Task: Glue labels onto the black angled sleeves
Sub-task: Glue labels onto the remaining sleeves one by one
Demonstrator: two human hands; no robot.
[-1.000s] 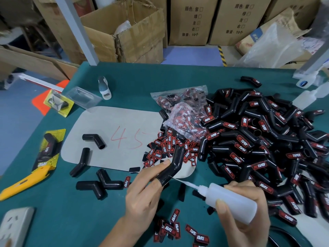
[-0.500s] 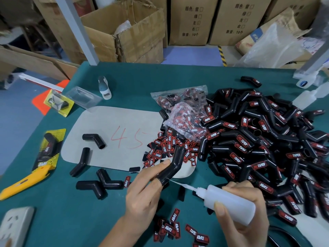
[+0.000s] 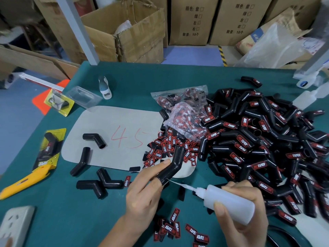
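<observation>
A black bent sleeve (image 3: pixel 172 164) sits on one finger of my left hand (image 3: pixel 144 195), like a cap, and my pointer finger rests along its side. It is up above the green surface (image 3: pixel 58 216). My right hand (image 3: pixel 243 218) wraps around a white glue bottle (image 3: pixel 229 204). The thin tip of the bottle touches the low end of the sleeve. Just behind the sleeve lie loose red labels (image 3: pixel 167 145). To the right is a big pile of sleeves (image 3: pixel 263 145) with labels on. To the left, plain sleeves (image 3: pixel 94 139) lie near a gray sheet (image 3: pixel 114 125).
</observation>
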